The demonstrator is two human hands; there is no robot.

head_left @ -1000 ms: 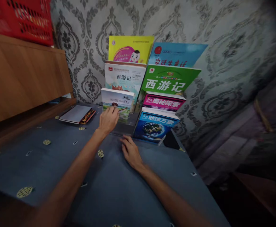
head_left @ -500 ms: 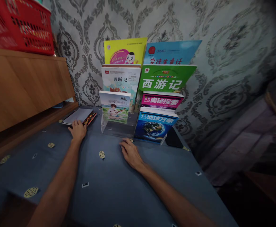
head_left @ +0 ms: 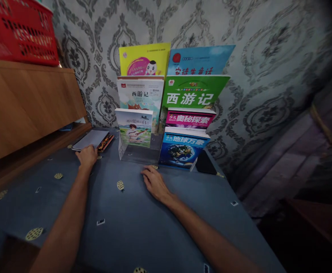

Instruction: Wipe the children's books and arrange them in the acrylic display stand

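Observation:
My left hand (head_left: 86, 155) is at the near edge of a thin book with a plain grey cover (head_left: 90, 139), its fingers bent and closed on that edge. Underneath lies a darker book with an orange-marked edge (head_left: 106, 143). Loosely bent, my right hand (head_left: 154, 184) rests on the tablecloth (head_left: 132, 216) and holds nothing. Just beyond it stands a clear tiered book rack (head_left: 137, 154). On its left side are a book with a guitar player on the cover (head_left: 136, 131), a white book (head_left: 140, 93) and a yellow book (head_left: 144, 57). A blue globe book (head_left: 181, 151) fronts its right side.
Behind the globe book are a pink book (head_left: 190, 119), a green book (head_left: 196, 91) and a light blue book (head_left: 201, 58). A dark flat object (head_left: 205, 163) lies right of the rack. At left, a red basket (head_left: 26, 38) sits on a wooden cabinet (head_left: 35, 102). Patterned wall behind.
My left hand has drawn back slightly from the top of the grey book to its near edge, with its fingers curling in. My right hand has barely moved. The view has shifted slightly.

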